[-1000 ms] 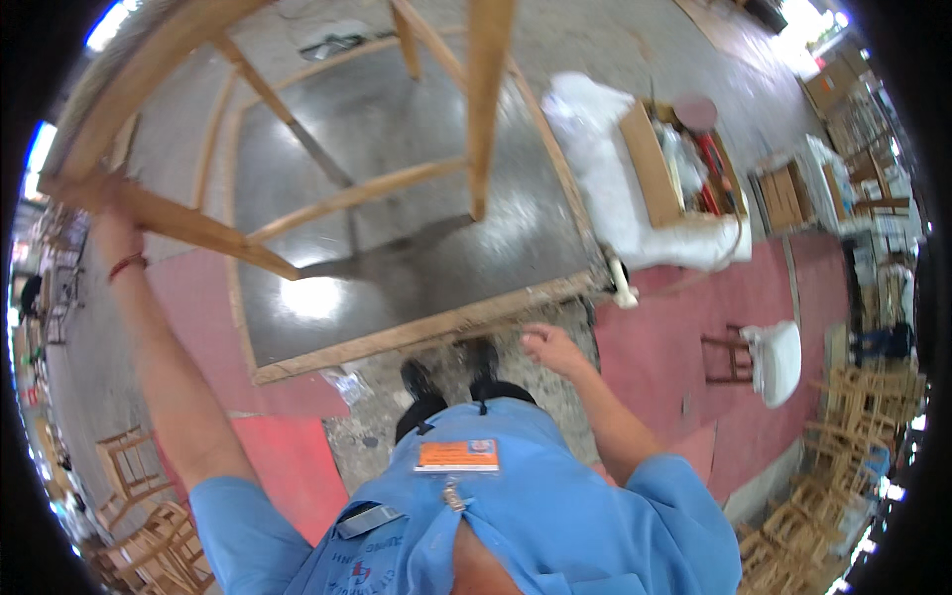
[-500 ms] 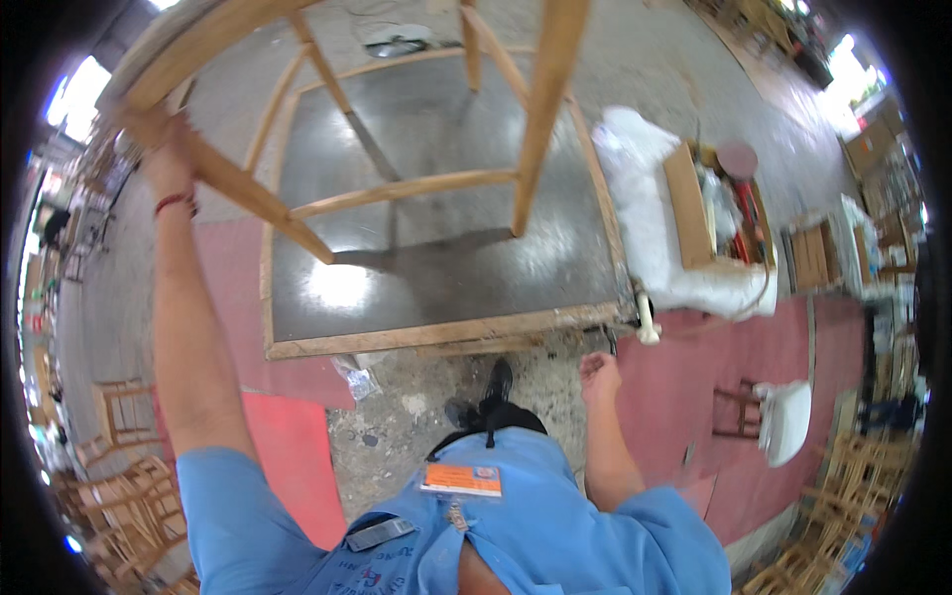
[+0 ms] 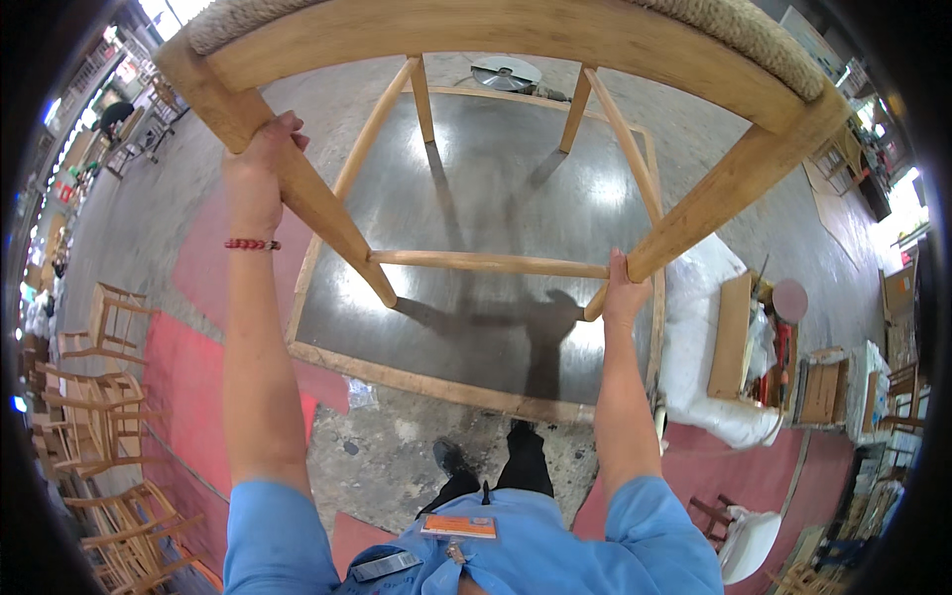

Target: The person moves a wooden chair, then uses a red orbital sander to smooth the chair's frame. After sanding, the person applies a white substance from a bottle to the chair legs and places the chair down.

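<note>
arms raised | left hand, right hand gripping chair legs

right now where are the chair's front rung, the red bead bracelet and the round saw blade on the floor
front rung (image 3: 486, 263): head view, middle of the wooden bar between the two held legs
red bead bracelet (image 3: 253, 244): head view, beads across the left wrist
round saw blade (image 3: 506, 72): head view, centre of the grey disc

Wooden chair, held overhead — 1, with 4 legs in view and 1 woven seat. Hands on its legs — 2: left hand at 10 o'clock, right hand at 3 o'clock. Framed dark panel on the floor — 1. Stacked unfinished chair frames at 8 o'clock — several, exact count unclear. White stool at 5 o'clock — 1.
</note>
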Demonstrator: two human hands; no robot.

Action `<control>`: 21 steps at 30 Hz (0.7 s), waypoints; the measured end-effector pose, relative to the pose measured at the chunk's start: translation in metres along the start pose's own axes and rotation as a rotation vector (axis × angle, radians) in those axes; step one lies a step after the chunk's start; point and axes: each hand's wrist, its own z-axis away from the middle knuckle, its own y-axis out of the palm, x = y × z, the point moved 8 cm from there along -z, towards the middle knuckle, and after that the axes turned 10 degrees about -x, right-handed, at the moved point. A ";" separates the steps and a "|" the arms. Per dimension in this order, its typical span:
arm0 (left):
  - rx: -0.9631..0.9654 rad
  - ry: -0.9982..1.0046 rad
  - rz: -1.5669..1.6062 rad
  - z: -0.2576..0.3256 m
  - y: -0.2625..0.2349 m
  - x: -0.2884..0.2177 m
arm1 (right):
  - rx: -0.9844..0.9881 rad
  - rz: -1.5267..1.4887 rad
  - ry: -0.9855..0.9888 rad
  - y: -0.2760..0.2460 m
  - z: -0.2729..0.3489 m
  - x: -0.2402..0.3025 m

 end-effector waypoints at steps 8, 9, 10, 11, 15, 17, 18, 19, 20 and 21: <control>-0.116 0.072 -0.081 -0.048 0.063 0.034 | 0.078 -0.088 -0.080 0.091 -0.097 0.004; -0.132 0.085 -0.083 -0.051 0.070 0.036 | 0.053 -0.153 -0.130 0.102 -0.108 0.007; -0.145 0.096 -0.085 -0.053 0.076 0.038 | 0.093 -0.124 -0.081 0.119 -0.117 0.004; -0.152 0.115 -0.094 -0.054 0.082 0.038 | 0.099 -0.141 -0.095 0.126 -0.130 0.003; -0.179 0.103 -0.087 -0.054 0.096 0.040 | 0.127 -0.212 -0.070 0.145 -0.164 -0.004; -0.205 0.095 -0.116 -0.053 0.099 0.040 | 0.132 -0.182 -0.048 0.147 -0.175 -0.011; -0.207 0.090 -0.112 -0.052 0.100 0.040 | 0.220 -0.181 -0.054 0.155 -0.177 -0.012; -0.212 0.084 -0.109 -0.052 0.102 0.040 | 0.132 -0.185 -0.035 0.151 -0.181 -0.015; -0.218 0.081 -0.105 -0.051 0.102 0.040 | 0.130 -0.205 -0.031 0.149 -0.186 -0.017; -0.220 0.086 -0.101 -0.051 0.103 0.040 | 0.177 -0.232 -0.032 0.161 -0.182 -0.016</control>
